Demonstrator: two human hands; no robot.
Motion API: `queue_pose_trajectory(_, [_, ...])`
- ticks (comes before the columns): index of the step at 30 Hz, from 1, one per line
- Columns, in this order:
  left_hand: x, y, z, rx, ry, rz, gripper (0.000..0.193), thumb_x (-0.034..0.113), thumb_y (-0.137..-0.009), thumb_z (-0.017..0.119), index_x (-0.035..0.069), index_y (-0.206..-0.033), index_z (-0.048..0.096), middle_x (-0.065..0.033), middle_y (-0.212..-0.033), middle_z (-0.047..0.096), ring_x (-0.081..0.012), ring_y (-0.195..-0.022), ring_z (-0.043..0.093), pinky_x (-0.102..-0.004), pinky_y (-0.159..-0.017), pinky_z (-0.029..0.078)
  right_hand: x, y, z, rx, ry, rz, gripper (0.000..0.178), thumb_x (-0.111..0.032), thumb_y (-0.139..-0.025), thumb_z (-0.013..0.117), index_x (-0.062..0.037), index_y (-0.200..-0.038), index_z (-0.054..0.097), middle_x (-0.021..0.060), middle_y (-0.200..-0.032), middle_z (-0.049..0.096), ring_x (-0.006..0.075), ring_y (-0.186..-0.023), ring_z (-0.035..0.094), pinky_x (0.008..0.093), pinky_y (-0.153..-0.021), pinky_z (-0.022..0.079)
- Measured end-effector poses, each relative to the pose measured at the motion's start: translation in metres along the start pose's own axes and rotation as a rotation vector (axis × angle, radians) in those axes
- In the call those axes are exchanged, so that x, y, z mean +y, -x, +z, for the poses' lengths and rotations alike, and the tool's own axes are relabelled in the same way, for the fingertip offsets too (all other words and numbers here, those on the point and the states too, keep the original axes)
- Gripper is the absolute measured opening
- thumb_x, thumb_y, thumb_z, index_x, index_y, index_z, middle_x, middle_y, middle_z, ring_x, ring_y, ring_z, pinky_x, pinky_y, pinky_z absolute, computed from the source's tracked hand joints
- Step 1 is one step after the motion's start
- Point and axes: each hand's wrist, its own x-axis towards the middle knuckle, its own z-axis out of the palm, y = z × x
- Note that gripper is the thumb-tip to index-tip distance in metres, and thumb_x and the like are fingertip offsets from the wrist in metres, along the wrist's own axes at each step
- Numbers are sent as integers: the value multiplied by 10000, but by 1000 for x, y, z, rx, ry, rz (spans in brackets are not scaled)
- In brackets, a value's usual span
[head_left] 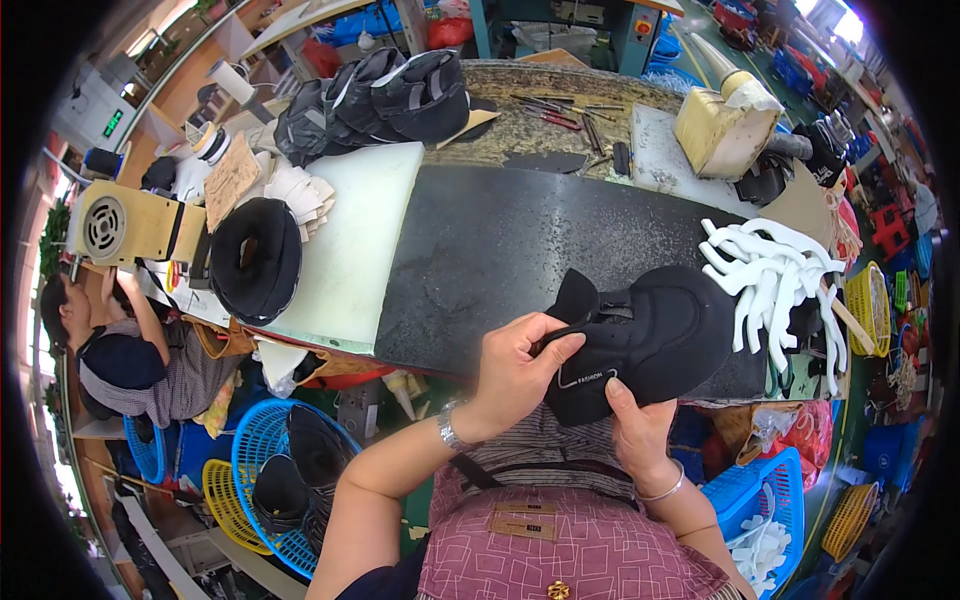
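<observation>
A black shoe upper (682,318) with a thin pale printed mark is held over the front edge of the table. Fingers and thumb of my left hand (515,372) pinch its raised flap at the left side. My right hand (642,432) grips its lower edge from below, thumb on the front face and the other fingers hidden behind it. Just right of the upper lies a heap of white curved strips (770,280), partly behind its toe end.
Black shoe uppers (400,95) are stacked at the back left. Pens and hand tools (575,115) lie at the back. On the left are a black ring-shaped piece (255,260) and a co-worker (130,350). Blue baskets (265,440) stand below, left and right.
</observation>
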Motion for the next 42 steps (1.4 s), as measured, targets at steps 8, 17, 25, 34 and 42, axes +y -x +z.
queue_pose_trajectory(8, [-21, -49, -19, -155, 863, -192, 178, 220, -930, 496, 48, -913, 538, -11, -813, 589, -57, -708, 542, -191, -657, 452, -16, -78, -37, -524, 1556, -971, 327, -156, -701, 583, 32, -968, 585, 143, -969, 576, 284, -944, 544, 420, -908, 397])
queue_pose_trajectory(17, [10, -10, 19, -127, -294, 936, 388, 104, -682, 662, 11, -1032, 524, -196, -1000, 576, -351, -842, 590, -388, -769, 488, -19, -86, -37, -1150, 2151, -1226, 265, -196, -699, 548, 12, -826, 653, 114, -878, 612, 236, -858, 561, 389, -877, 422])
queue_pose_trajectory(25, [-59, -30, 7, -477, -836, 379, 254, 69, -755, 568, -26, -985, 518, -218, -1005, 529, -355, -905, 563, -390, -776, 473, -7, -74, -32, -935, 1796, -568, 378, -283, -786, 574, 80, -892, 585, 176, -864, 598, 262, -824, 586, 319, -718, 482])
queue_pose_trajectory(34, [-49, -46, 14, -483, -688, 247, 142, 56, -795, 566, -25, -899, 512, -176, -910, 522, -359, -897, 535, -420, -768, 446, 10, -105, -34, -734, 1477, -84, 168, -67, -813, 505, -11, -898, 639, 183, -821, 620, 348, -788, 610, 407, -695, 480])
queue_pose_trajectory(42, [-36, -33, -28, -938, -1149, 837, 133, 92, -719, 561, -6, -781, 626, -93, -862, 548, -232, -833, 538, -314, -723, 451, -10, -77, -46, -1105, 1764, -775, 255, -122, -705, 564, -19, -922, 653, 82, -951, 585, 247, -891, 552, 323, -814, 452])
